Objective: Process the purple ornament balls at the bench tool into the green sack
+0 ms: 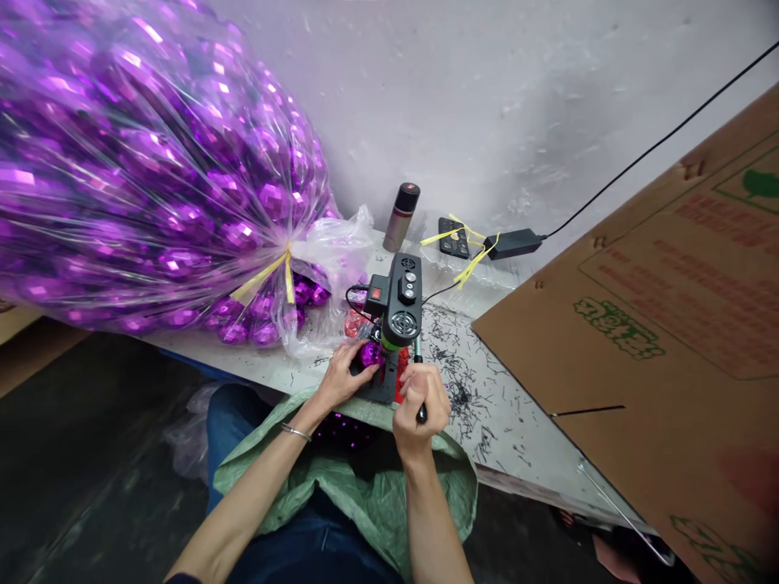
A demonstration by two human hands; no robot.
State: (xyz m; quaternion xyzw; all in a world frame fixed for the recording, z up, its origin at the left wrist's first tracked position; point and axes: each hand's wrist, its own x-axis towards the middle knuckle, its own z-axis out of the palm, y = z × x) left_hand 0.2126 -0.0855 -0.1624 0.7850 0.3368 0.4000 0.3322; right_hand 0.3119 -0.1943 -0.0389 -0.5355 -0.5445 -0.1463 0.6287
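Note:
A small black bench press point(405, 296) with round vents and a red switch stands on the table. My left hand point(346, 375) closes its thumb and fingers round a shiny purple faceted ball point(372, 354), keeping it under the press head at the base. My right hand point(423, 403) is wrapped round the black-gripped lever point(419, 358) on the press's right side. Part of the ball is hidden by the press head. Across my lap lies an open green woven sack point(273, 478), with purple glints point(341, 428) inside.
A big clear bag of purple balls point(152, 178), tied with yellow ribbon, fills the left. Behind the press stand a dark bottle point(402, 217), a phone-like device point(454, 237) and a power adapter point(516, 242). Black scraps point(462, 389) litter the table beside a cardboard box point(657, 324).

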